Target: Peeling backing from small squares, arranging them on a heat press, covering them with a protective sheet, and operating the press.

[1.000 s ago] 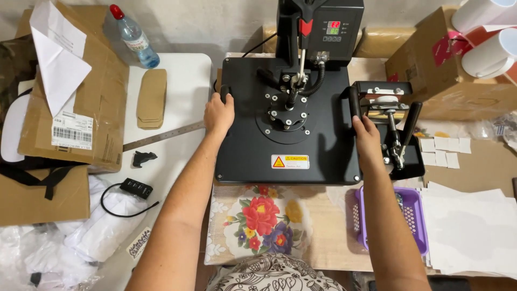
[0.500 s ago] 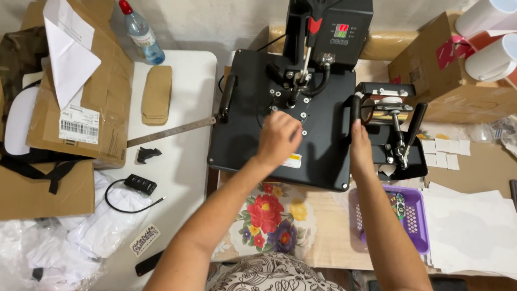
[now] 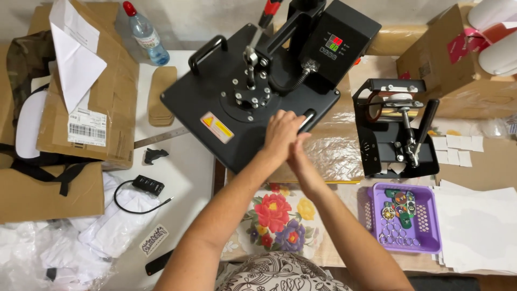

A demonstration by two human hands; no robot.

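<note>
A black heat press (image 3: 237,108) stands on the table ahead of me, its flat upper plate swung out to the left. That leaves a shiny brown sheet (image 3: 334,153) on the lower bed uncovered. My left hand (image 3: 280,132) is curled over the plate's right handle (image 3: 309,118). My right hand (image 3: 299,159) sits pressed against it from below, at the same handle, with its fingers mostly hidden. The control box (image 3: 336,43) with a lit display sits at the back of the press.
A smaller black mug press (image 3: 398,129) stands to the right, with a purple basket (image 3: 371,215) of small round pieces in front of it. A floral cloth (image 3: 274,215) lies below my hands. Cardboard boxes (image 3: 107,108), a water bottle (image 3: 144,33), a ruler (image 3: 159,138) and white sheets (image 3: 474,226) surround the press.
The upper plate has swung left, uncovering the brown sheet. My left hand left the left handle and crossed to the right handle, joining my right hand.
</note>
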